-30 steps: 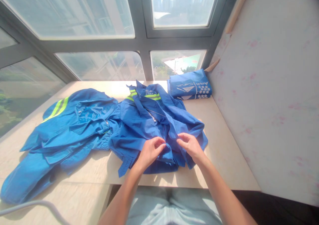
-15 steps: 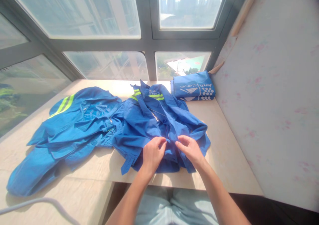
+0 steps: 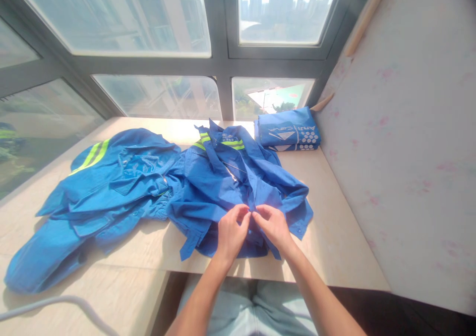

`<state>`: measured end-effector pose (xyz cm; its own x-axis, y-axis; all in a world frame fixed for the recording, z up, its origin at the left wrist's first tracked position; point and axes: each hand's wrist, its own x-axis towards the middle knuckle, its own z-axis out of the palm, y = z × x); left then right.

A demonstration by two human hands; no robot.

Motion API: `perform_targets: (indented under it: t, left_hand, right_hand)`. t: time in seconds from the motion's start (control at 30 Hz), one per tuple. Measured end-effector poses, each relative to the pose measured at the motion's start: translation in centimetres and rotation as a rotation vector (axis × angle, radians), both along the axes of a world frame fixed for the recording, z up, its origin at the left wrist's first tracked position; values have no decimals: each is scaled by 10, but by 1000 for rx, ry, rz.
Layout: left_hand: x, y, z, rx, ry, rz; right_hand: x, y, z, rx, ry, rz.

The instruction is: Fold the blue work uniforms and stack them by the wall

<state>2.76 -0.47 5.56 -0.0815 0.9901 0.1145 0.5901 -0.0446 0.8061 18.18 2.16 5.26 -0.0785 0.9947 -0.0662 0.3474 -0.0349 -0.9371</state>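
Observation:
A blue work jacket (image 3: 217, 192) with yellow-green reflective stripes lies front up on the wooden surface, its collar toward the window. My left hand (image 3: 233, 229) pinches one front edge of it near the hem. On the other front edge, my right hand (image 3: 273, 225) is closed in a pinch too. The fingertips of both hands nearly meet at the middle of the jacket's opening. Whatever small part of the zip or fastening lies between them is hidden by the fingers. Higher up, the two fronts stand apart, with a pale zip edge showing.
A second blue jacket (image 3: 107, 192) with reflective stripes lies rumpled at left, touching the first. A folded blue bundle (image 3: 288, 130) with white print sits at the back right. A grey cable (image 3: 63, 300) crosses the front left. Window frames (image 3: 223, 66) and a papered wall (image 3: 409, 167) border the surface.
My right hand has moved left, bringing its front edge of the jacket up to the other one. My left hand has shifted slightly right, still pinching.

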Motion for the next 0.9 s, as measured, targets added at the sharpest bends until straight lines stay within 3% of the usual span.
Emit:
perform_targets:
  t: [0.17,0.5,0.73,0.9]
  left_hand:
    - [-1,4,-1,-88,195,-36]
    - [12,15,-13,-179,225,-48]
    - [4,10,-21,-38,63,-113]
    - [3,4,-25,50,181,-132]
  right_hand:
    - [7,2,-11,-15,60,3]
    - [11,4,-44,-105,201,29]
    - [12,4,-48,-67,154,-34]
    - [12,4,-48,-116,186,-14]
